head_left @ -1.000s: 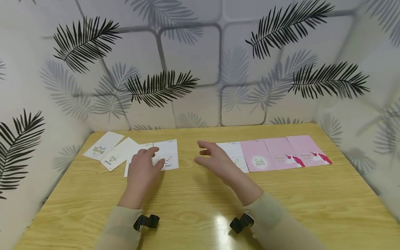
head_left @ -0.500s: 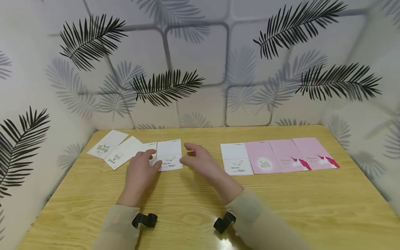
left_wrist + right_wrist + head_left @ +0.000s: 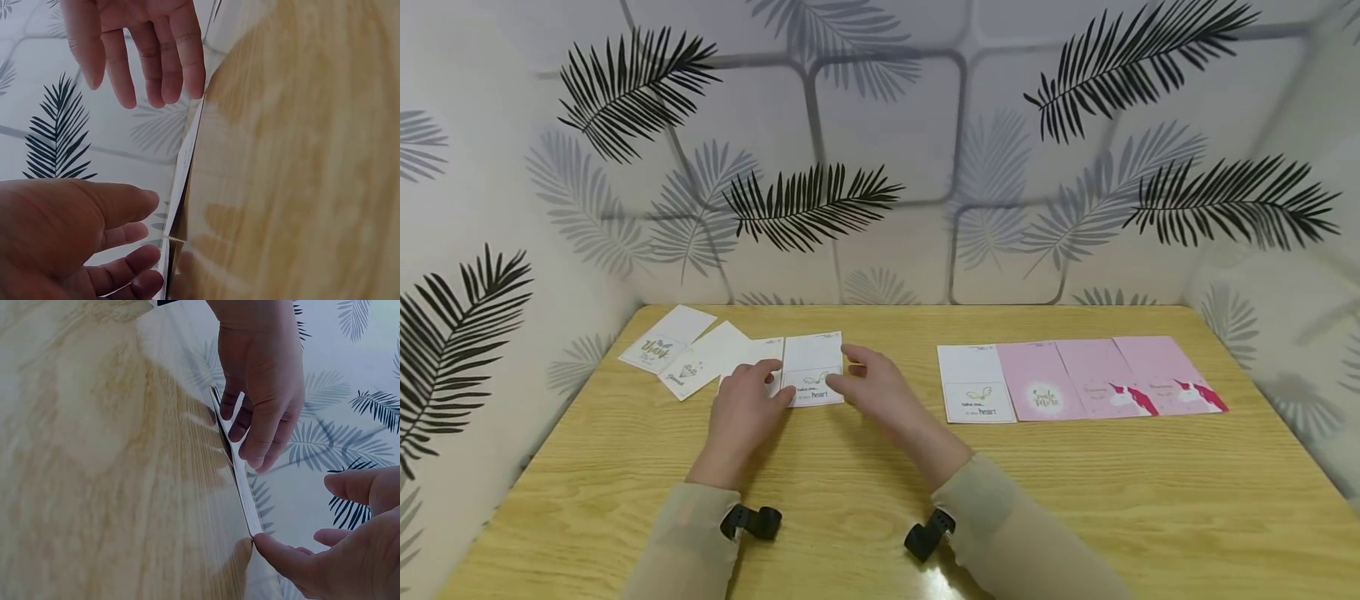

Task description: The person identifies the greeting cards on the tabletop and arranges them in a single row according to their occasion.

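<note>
A white card printed "take me... heart" (image 3: 813, 369) lies on the wooden table between my two hands. My left hand (image 3: 741, 417), fingers loosely bent, hovers over the white card to its left (image 3: 752, 367) and partly covers it. My right hand (image 3: 880, 387) is at the heart card's right edge, with its thumb over the card in the head view. In the right wrist view, a fingertip of the right hand (image 3: 350, 550) touches the end of the thin white card edge (image 3: 247, 494). The left hand (image 3: 265, 387) hangs above its other end, fingers relaxed.
Two more white cards, a "Thank" card (image 3: 668, 338) and one with a drawn heart (image 3: 706, 358), overlap at the left. On the right, another heart card (image 3: 977, 385) adjoins several pink cards (image 3: 1043, 379) in a row. A patterned wall (image 3: 887, 125) stands behind the table.
My right hand has moved left, from beside the right-hand row to the right edge of the heart card near my left hand. The head view has shifted slightly.
</note>
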A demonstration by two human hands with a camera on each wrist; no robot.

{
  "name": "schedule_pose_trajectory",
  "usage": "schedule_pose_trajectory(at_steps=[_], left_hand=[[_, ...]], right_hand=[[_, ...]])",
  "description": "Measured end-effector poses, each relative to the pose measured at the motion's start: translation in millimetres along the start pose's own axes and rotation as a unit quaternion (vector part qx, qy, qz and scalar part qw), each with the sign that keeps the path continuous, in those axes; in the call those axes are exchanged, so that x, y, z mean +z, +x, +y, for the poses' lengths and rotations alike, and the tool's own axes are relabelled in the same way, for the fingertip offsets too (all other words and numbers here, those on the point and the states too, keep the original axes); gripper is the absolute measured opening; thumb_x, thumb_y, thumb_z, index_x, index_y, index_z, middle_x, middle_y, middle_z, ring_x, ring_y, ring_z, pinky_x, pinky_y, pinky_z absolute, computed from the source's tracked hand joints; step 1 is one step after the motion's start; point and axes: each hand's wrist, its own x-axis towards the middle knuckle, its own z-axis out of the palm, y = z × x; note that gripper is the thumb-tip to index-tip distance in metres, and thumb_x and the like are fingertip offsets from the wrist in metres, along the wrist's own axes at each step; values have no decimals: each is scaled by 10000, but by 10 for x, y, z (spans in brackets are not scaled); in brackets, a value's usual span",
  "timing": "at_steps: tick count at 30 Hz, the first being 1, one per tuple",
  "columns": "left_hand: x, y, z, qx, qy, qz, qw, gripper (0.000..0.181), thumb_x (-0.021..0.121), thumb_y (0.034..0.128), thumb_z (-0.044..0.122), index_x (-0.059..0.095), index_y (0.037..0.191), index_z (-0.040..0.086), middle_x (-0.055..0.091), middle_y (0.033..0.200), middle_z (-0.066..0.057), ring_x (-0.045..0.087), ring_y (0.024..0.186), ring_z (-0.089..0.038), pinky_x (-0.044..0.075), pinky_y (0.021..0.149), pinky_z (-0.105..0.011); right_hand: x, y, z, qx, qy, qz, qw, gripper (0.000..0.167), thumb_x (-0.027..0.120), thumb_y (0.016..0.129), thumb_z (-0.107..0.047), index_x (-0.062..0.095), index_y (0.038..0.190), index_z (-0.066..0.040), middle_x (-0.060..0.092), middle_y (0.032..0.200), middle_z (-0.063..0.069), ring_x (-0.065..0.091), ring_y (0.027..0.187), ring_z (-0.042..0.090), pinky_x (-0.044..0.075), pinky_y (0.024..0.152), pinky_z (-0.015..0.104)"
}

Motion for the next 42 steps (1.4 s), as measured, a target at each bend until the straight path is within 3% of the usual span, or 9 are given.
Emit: schedule_pose_trajectory(at_steps=[10,27,35,42], left_hand=[[25,8,-2,-170,270,-373,9988,509,786,1027,243,679,1452,-17,588,1437,-349,544,1294,-596,472,999,-734],[38,-9,-5,-168,327,-477,9982,519,770,1045,256,661,1475,-12,574,1447,-330,530,1306,-566,463,1007,-734],[47,-12,-7,-136,319,-479,9983,519,768,1050,258,661,1479,-13,578,1449,-324,528,1307,-563,457,1013,-738],[35,-28,13,-185,363,-548,9977,530,766,1051,262,654,1487,-17,573,1453,-324,524,1311,-559,458,1014,-738]], right_hand=[[1,27,-29,277,551,-228,9978,671,718,1068,-144,447,1667,-10,378,1703,275,392,1580,402,527,1127,463],[6,49,-37,610,1350,135,9889,617,686,1054,-19,478,1633,31,327,1742,268,369,1593,387,554,1090,476],[10,24,-65,448,1249,185,9910,610,682,1062,-67,492,1637,-2,374,1723,235,350,1602,382,450,1191,562],[45,8,-86,508,1442,135,9882,602,670,1063,-37,482,1631,31,349,1734,253,354,1597,400,481,1159,565]])
